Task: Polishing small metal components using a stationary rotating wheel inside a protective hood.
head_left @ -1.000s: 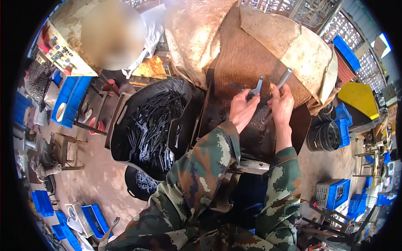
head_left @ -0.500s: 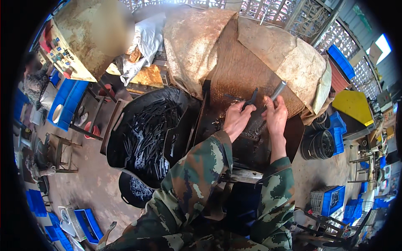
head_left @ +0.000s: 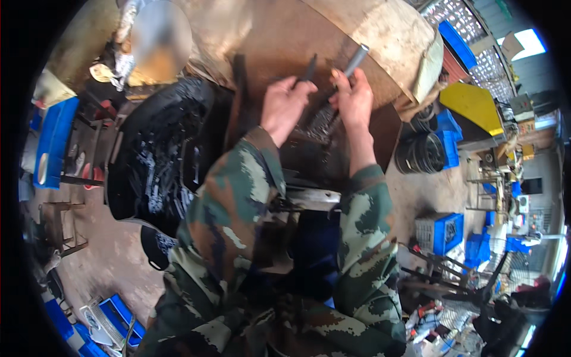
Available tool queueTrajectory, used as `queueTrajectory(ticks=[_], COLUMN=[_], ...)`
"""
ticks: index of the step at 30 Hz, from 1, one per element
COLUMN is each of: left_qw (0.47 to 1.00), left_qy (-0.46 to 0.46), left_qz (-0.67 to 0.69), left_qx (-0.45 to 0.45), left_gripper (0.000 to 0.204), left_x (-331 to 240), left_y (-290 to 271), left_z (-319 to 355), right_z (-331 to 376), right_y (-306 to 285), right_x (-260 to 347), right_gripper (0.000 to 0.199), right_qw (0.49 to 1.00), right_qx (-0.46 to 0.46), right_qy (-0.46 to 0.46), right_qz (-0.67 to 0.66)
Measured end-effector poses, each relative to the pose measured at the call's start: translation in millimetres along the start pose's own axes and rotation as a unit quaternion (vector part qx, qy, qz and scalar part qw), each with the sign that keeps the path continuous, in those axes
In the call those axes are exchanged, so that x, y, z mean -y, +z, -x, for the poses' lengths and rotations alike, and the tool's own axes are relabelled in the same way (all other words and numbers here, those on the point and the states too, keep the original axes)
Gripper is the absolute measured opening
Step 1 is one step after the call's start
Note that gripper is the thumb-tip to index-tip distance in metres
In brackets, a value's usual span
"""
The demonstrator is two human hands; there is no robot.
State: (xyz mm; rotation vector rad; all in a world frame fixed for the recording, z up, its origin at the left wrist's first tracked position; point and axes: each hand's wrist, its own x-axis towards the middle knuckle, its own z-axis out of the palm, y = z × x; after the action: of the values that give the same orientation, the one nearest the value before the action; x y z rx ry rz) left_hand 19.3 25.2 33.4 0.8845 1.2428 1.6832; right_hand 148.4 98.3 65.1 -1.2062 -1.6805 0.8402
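Note:
My left hand is closed around a dark, narrow metal piece, whose tip points away from me. My right hand, a little to the right, grips a grey metal rod slanting up to the right; its lower end is hidden by the fingers. Both hands are over a dark, gritty work surface backed by a brown sheet. Beside my left forearm sits a big black tub holding many dark metal strips, blurred now.
A smaller black pail stands below the tub. At right are black buckets, a yellow panel and a blue crate. A wooden stool and blue bins stand left.
The view has shifted, so the bench, tub and hands appear farther left and higher. Both hands keep their hold on the dark piece and the rod.

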Motion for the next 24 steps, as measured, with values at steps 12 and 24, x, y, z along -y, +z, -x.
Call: queueTrajectory(ticks=[12, 24], left_qw=[0.998, 0.998], left_qy=[-0.037, 0.007], left_qz=[-0.049, -0.050], left_qx=[-0.021, -0.029], left_gripper=[0.020, 0.019], left_x=[-5.9, -25.5], left_y=[-11.0, -17.1], left_z=[2.9, 12.2], right_z=[6.2, 11.2], right_y=[0.2, -5.1], right_x=[-3.1, 2.7], right_gripper=[0.022, 0.024], right_qw=[0.999, 0.998], right_qx=[0.002, 0.012], right_qy=[0.013, 0.039], right_qz=[-0.033, -0.056])
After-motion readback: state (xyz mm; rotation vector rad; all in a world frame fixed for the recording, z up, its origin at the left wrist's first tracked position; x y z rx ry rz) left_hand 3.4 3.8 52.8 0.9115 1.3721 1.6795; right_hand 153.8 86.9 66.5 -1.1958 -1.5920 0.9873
